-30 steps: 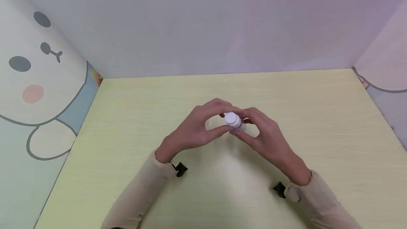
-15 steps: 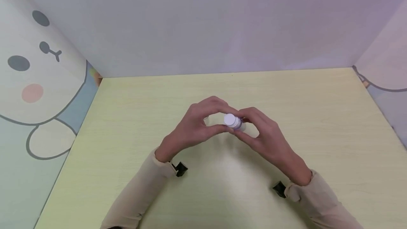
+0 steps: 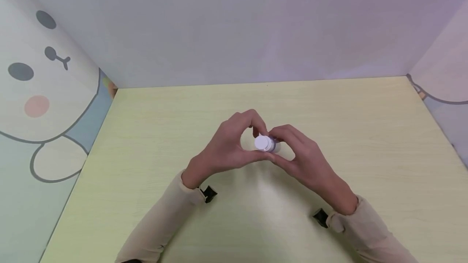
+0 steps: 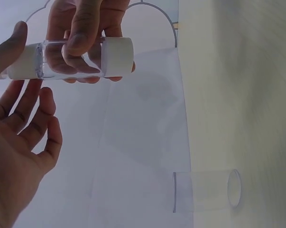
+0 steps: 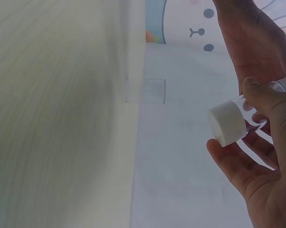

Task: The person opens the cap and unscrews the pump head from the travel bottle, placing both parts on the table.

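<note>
One small white-capped bottle [image 3: 266,144] in the head view, just right of the middle, held between left hand [image 3: 224,146] and right hand [image 3: 310,159], over the pale wood-grain table [image 3: 175,113]. Seen almost end-on, white cap [image 3: 261,142] uppermost and leaning slightly left. Left thumb and index finger bent about the cap end; right thumb and fingers closed round the body from the right; thumbs meeting on the near side. Counted here: two beige sleeves [image 3: 166,214], two black wrist mounts [image 3: 209,194], one bottle.

In the left wrist view, long axis of the bottle close to vertical in the scene, clear body gripped by the right hand, white base [image 4: 119,57] lowest and raised off the table. Left thumb against the white upper part, other fingers loosely curled, at least one reaching behind. One clear cylinder [image 4: 207,191] standing upright on the table, left of the bottle and well apart from it. Probably the relation to mind: cylinder on the left hand's side, hence nearer that hand, with axis roughly parallel to the bottle's. Cannot tell whether open at both ends.

In the right wrist view, right thumb pressed across the clear body, one fingertip near the base. Cap end out of view. Same single cylinder, farther off and left.
</note>
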The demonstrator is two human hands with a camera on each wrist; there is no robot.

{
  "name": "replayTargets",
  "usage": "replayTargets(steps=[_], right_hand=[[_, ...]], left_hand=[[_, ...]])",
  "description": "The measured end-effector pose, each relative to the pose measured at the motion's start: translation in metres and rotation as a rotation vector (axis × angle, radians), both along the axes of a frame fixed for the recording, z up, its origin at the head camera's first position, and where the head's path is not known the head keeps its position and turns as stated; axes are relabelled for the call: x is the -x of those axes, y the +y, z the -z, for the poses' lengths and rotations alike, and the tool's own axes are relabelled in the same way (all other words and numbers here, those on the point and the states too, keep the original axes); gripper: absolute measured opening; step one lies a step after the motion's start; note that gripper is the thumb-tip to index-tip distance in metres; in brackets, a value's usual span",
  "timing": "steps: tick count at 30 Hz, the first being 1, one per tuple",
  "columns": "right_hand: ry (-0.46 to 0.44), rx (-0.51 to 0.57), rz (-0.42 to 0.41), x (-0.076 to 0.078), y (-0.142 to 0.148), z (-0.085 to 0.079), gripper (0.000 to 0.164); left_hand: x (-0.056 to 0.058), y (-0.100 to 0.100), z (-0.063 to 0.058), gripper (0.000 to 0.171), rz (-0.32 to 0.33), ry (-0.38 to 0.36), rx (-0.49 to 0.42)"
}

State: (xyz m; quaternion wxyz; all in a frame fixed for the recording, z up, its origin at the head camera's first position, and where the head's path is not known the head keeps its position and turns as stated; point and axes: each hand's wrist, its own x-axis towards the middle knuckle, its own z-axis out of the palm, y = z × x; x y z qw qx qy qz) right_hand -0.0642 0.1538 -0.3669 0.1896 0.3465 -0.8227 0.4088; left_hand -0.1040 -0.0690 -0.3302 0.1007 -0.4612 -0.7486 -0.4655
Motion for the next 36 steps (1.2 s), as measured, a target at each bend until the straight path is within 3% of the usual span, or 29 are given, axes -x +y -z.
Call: replayTargets(steps=[8, 15, 18, 24, 28, 36], right_hand=[[-0.01, -0.041, 0.013, -0.002, 0.0, -0.001, 0.05], [-0.018, -0.07, 0.022, -0.003, 0.0, -0.002, 0.053], [-0.012, -0.063, 0.014, -0.002, 0.001, -0.001, 0.053], [-0.008, -0.056, 0.009, 0.001, 0.004, 0.001, 0.05], [-0.004, -0.058, 0.024, 0.003, 0.005, 0.002, 0.052], [0.013, -0.028, 0.031, 0.005, 0.004, 0.002, 0.04]], left_hand=[[-0.001, 0.002, -0.001, 0.047, -0.009, 0.047, 0.056], [-0.005, 0.004, 0.0, 0.05, -0.077, 0.075, 0.125], [-0.006, 0.005, 0.0, 0.053, -0.075, 0.093, 0.127], [-0.004, 0.006, -0.004, 0.05, 0.065, 0.05, 0.03], [-0.003, 0.002, -0.008, 0.041, 0.147, 0.024, 0.036], [-0.003, -0.005, -0.011, 0.033, 0.202, 0.002, 0.059]])
